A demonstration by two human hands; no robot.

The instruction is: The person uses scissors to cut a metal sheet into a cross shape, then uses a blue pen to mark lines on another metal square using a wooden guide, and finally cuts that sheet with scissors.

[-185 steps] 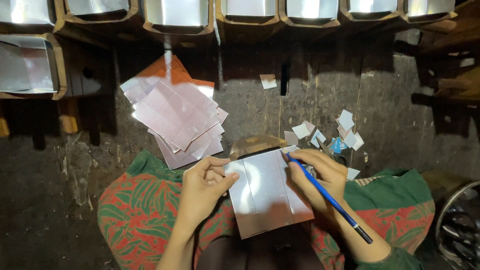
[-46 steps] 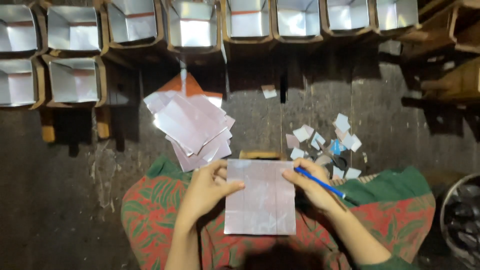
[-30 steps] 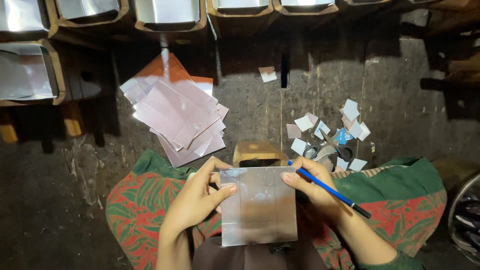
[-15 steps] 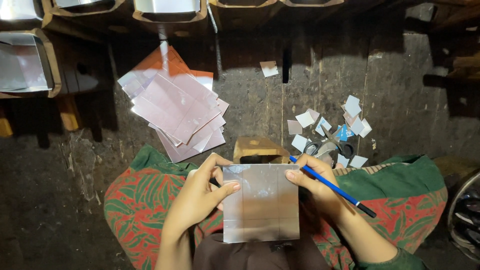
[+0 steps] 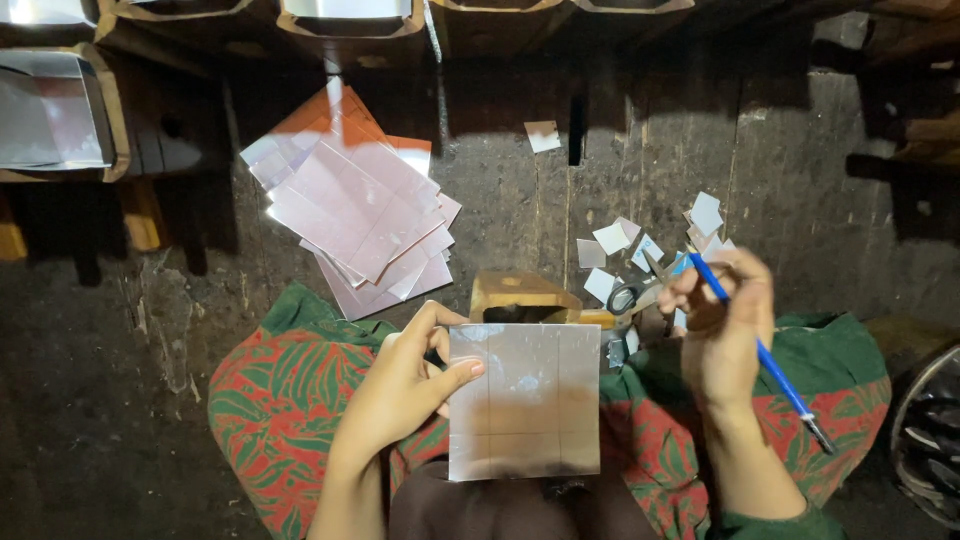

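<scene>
The left hand grips a shiny square sheet by its left edge, thumb on the front face and fingers behind. The sheet is over the lap, just in front of a small wooden block, and it has faint lines marked on it. The right hand is lifted off the sheet, to the right of it, and its fingers are closed around a blue pen — the pen points down and to the right. Scissors lie just beside this hand, among small paper scraps on the floor. A pile of pinkish sheets lies on the floor to the upper left. A cloth with a red and green pattern covers the knees. Along the top are wooden moulds with shiny lining.
</scene>
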